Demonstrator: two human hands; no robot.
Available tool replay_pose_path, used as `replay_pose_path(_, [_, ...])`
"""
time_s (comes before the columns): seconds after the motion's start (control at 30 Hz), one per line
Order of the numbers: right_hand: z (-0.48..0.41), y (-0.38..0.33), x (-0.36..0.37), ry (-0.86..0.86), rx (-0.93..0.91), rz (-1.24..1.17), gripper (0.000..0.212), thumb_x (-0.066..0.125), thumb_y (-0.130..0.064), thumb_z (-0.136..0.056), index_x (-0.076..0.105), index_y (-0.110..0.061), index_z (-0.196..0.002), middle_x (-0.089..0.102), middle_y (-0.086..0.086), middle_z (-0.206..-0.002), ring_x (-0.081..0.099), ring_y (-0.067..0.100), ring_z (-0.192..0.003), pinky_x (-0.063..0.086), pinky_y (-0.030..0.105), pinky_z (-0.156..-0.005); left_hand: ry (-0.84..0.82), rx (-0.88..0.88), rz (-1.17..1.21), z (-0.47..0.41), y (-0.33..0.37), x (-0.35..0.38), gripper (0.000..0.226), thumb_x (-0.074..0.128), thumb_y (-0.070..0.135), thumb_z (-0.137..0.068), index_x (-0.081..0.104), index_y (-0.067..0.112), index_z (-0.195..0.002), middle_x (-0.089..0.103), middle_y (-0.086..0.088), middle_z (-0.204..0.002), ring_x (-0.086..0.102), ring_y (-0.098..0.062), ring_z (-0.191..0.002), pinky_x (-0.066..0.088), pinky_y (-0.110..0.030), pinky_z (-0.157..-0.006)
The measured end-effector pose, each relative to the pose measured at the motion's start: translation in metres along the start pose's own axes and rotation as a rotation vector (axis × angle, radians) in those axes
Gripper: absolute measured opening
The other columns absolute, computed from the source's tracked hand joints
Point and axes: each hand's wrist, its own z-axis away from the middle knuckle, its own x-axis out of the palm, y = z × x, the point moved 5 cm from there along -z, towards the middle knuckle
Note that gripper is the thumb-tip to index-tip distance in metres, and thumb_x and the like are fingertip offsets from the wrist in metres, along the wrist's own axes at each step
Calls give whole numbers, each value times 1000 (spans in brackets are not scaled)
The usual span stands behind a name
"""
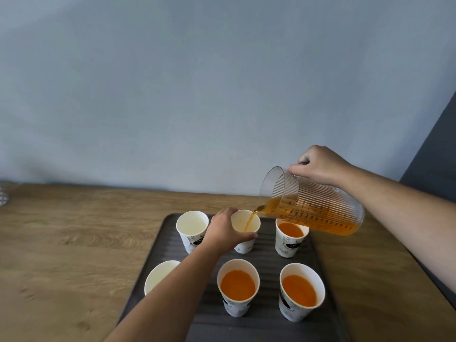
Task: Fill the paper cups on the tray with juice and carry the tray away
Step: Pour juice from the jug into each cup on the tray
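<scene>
Right hand (318, 166) clamped on the tilted jug (313, 206) — juice (249, 222) streaming into the far middle cup (245, 230) on the tray (266, 324). Left hand (223, 233) wrapped round that cup. Dark cup prints and jug markings — too blurred to read.

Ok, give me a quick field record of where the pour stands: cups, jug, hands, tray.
cups on tray: six, in two rows of three
filled: three, back right, front middle, front right
being filled: back middle cup, juice stream entering it
empty: back left cup, front left cup
jug: clear, ribbed, tilted, juice remaining
right hand: gripping the jug's top
left hand: steadying the back middle cup
tray: dark, ridged, on wooden table
</scene>
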Motion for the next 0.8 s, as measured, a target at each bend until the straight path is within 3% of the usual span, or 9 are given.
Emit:
replay_pose_path(0.2, [2,-4,-1,5,-20,12,51,67,-31,-80,38,-15,-40,33,-3,-38,32,15,-41,30,28,-51,-6,4,3,0,-1,0,86,80,51,-63,43,23,-135,53,2,-134,49,-18,-119,47,-35,-97])
replay_pose_path(0.8, [4,-6,-4,4,-33,51,50,65,-30,-80,39,-16,-40,33,0,-42,34,16,-44,33,27,-51,-9,-20,72,3,-3,2,87,81,48,-65,40,26,-137,51,1,-137,50,-19,-121,49,-38,-98])
